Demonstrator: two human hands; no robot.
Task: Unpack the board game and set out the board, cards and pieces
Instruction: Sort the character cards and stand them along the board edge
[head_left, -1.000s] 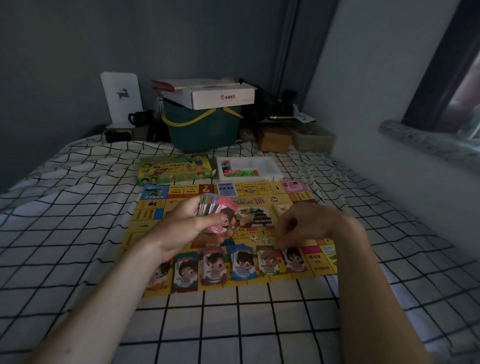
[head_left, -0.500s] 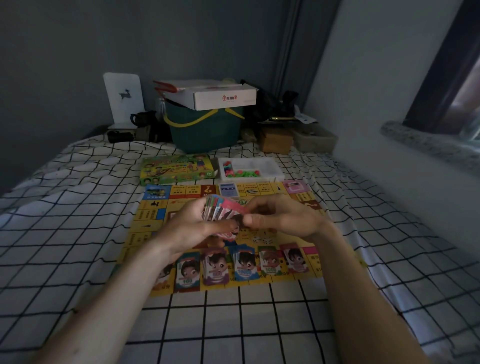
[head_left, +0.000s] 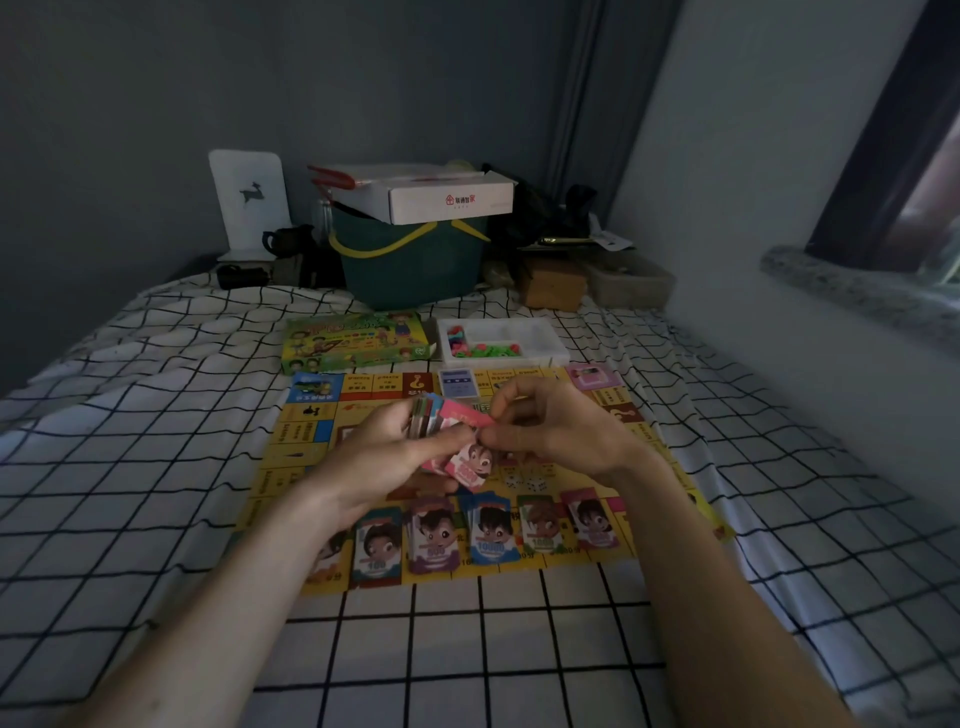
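My left hand (head_left: 382, 457) grips the card stack (head_left: 436, 421) above the board (head_left: 306, 441) centre; my right hand (head_left: 550, 431) pinches its top pink card (head_left: 470, 462). Five card piles (head_left: 488, 535) line the board's near edge, piece tray (head_left: 524, 332) just beyond its far edge.

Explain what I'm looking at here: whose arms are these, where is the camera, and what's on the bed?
There is no machine: the camera sits on a person's head, looking down at their own bare arms. The left hand holds a fanned stack of cards. The right hand pinches the pink front card. Beneath them the board lies flat on the checked sheet, with a row of cards along its near edge and dice near its middle. Behind the board lie the game box and a white tray of coloured pieces.
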